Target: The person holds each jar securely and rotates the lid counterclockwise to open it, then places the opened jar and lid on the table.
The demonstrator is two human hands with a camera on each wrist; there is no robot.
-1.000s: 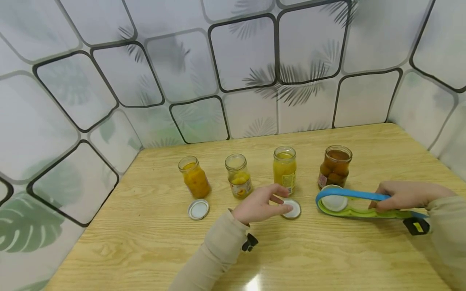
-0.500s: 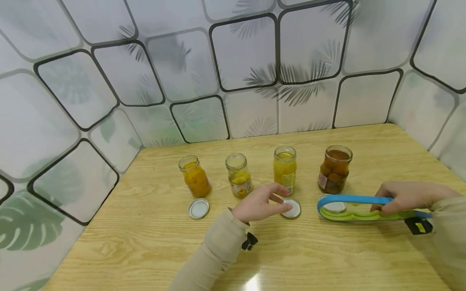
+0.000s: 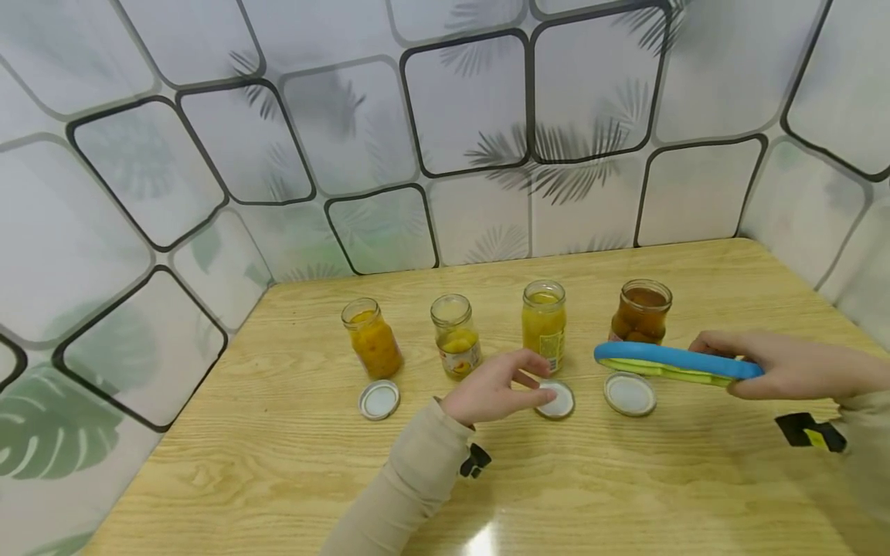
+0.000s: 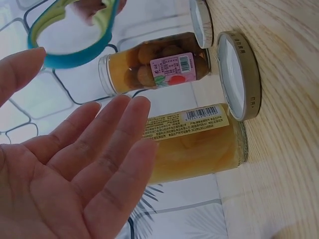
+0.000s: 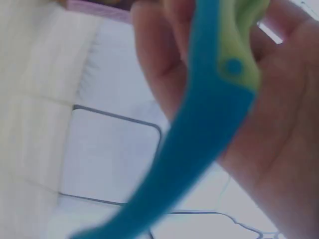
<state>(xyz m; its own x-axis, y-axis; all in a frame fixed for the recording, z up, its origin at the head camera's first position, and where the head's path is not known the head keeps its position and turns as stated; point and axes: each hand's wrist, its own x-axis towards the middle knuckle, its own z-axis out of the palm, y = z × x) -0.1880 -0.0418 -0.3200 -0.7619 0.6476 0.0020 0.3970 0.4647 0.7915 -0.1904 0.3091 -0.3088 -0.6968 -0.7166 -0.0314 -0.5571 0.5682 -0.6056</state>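
Observation:
My right hand [image 3: 793,367] grips a blue and green jar opener [image 3: 670,357], raised above the table. In the right wrist view the opener's blue handle [image 5: 199,114] crosses in front of the fingers. Below the opener's loop lies a white-lined lid [image 3: 630,394], just in front of a jar of dark round fruit [image 3: 641,309]. My left hand [image 3: 499,388] is held out with relaxed fingers and holds nothing. Its thumb overlaps another lid [image 3: 565,401], before a tall jar of yellow fruit [image 3: 542,320]. Both of these jars have uncovered mouths.
Further left stand a part-filled jar of yellow fruit [image 3: 459,351] and a jar of orange fruit [image 3: 375,344], both uncovered. A third lid [image 3: 379,400] lies in front of the orange one. A patterned wall [image 3: 480,216] borders the wooden table [image 3: 278,463] at the back.
My right hand first lowered the jar opener around the rightmost lid, then lifted it up off that lid, which now lies bare on the table. The left hand stays in place.

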